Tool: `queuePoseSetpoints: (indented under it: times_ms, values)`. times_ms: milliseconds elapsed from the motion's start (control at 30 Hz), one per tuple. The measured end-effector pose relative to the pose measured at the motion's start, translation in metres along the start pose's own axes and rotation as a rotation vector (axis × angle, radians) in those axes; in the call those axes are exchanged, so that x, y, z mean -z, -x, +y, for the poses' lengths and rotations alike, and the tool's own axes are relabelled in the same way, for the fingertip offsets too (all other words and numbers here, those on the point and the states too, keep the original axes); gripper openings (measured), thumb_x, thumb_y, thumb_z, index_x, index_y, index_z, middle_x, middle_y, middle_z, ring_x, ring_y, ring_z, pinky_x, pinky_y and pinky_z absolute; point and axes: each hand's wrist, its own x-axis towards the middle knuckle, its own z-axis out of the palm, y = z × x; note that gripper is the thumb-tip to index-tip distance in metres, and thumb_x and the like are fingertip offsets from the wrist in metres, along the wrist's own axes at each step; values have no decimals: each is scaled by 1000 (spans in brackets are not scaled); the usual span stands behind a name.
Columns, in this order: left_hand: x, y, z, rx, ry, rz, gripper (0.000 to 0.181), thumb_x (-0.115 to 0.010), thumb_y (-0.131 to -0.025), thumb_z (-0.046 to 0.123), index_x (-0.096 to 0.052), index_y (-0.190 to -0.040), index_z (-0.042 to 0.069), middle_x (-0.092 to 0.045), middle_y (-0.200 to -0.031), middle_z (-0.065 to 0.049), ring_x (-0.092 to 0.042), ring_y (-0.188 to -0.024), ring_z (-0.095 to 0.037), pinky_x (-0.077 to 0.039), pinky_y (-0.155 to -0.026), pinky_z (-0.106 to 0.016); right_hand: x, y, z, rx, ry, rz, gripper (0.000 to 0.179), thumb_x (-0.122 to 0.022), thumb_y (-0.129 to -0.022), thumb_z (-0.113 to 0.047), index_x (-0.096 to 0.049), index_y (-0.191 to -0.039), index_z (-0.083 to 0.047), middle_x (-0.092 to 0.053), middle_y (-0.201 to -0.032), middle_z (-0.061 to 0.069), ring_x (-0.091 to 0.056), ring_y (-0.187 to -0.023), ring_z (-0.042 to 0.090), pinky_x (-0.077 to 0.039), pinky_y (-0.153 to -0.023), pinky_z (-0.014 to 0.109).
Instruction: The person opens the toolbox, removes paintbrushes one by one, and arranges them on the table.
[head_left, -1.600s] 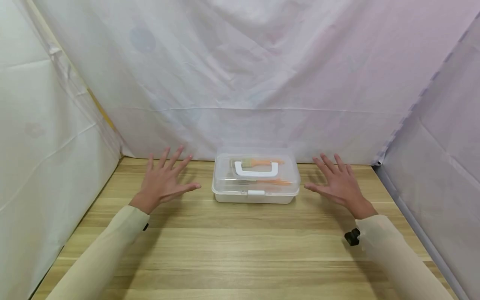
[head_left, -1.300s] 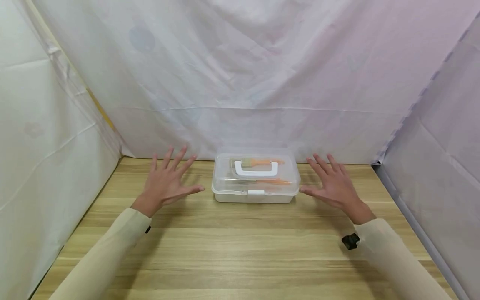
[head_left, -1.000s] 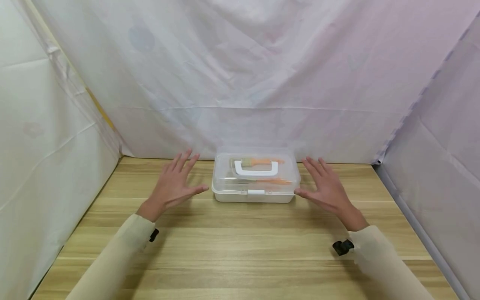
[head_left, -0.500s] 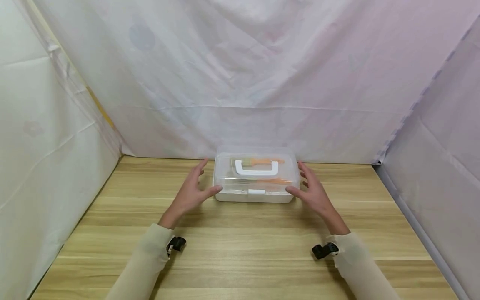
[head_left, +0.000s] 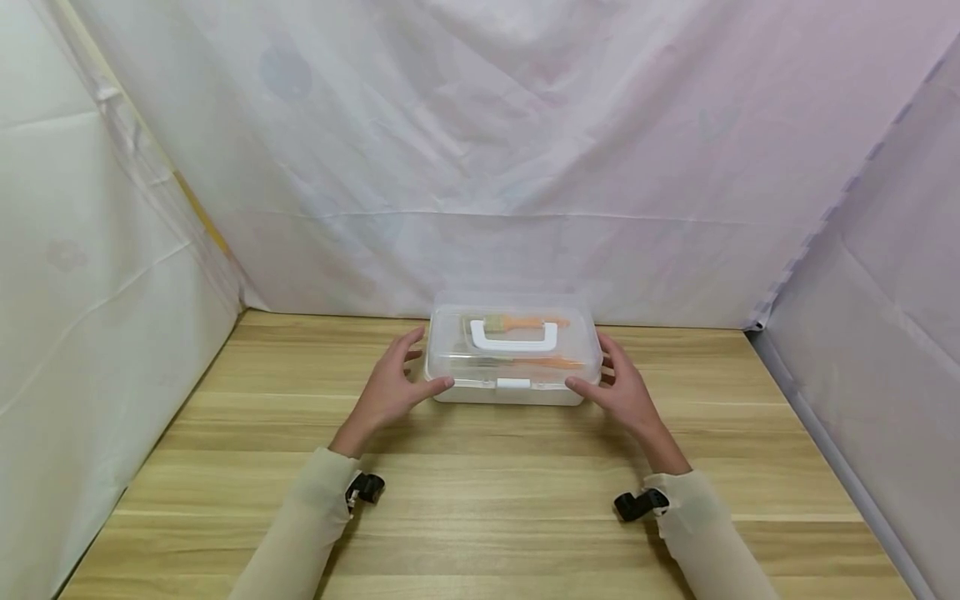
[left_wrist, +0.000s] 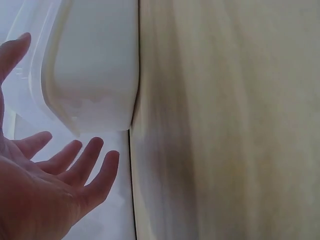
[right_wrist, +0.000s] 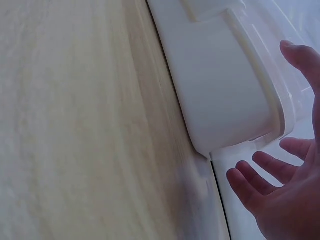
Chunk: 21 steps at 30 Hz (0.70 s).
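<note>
1. Far L: pale cloth wall (head_left: 90,250), meeting the back cloth (head_left: 487,150) behind the bench (head_left: 480,508).
2. L grip (head_left: 390,385) (bare hand): fingers spread, thumb wide of them; at box's L end. Thumb overlaps the front rim in head view; contact unclear. L wrist view: other fingertips apart from the box wall, pinching nothing.
3. Ctr.: box (head_left: 513,371), clear lid, white base; upright on bench, near the back cloth. Lid down; latch (head_left: 513,384) at front ctr. appears fastened. White handle (head_left: 513,345) on top; brush (head_left: 525,323) w/ orange handle and a 2nd orange-handled item (head_left: 555,363) (type unclear) seen through lid.
4. R grip (head_left: 624,390): fingers likewise spread, at box's R end; thumb before front rim, contact unclear. Nothing pinched.
5. Progress (judged): early. Done: reach, approx. complete, one hand per end. Left: a firm hold; box not yet lifted or unlatched, contents inside.
</note>
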Motion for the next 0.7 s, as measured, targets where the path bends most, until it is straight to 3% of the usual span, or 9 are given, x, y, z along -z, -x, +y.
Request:
queuePoseSetpoints:
  times_ms: [333,700]
  values:
    - [-1,1,-3,-4,-1,-10,93,-94,-90,36,-47,-167,12,-65,-150,-18,-64,-135,-42,-54,-109,-61,-2,1,2,17,9,3,88,-83,-101,-22,-34,-174,-16,-52,-154,19,-57,-136,41,-55,-106,57]
    - [1,2,1,-9,-37,-5,91,-93,-91,36,-49,-165,9,-69,-146,-18,-68,-130,-38,-57,-104,-60,-2,1,6,31,62,34,82,-83,-101,-25,-40,-171,-16,-55,-156,16,-56,-138,36,-55,-108,55]
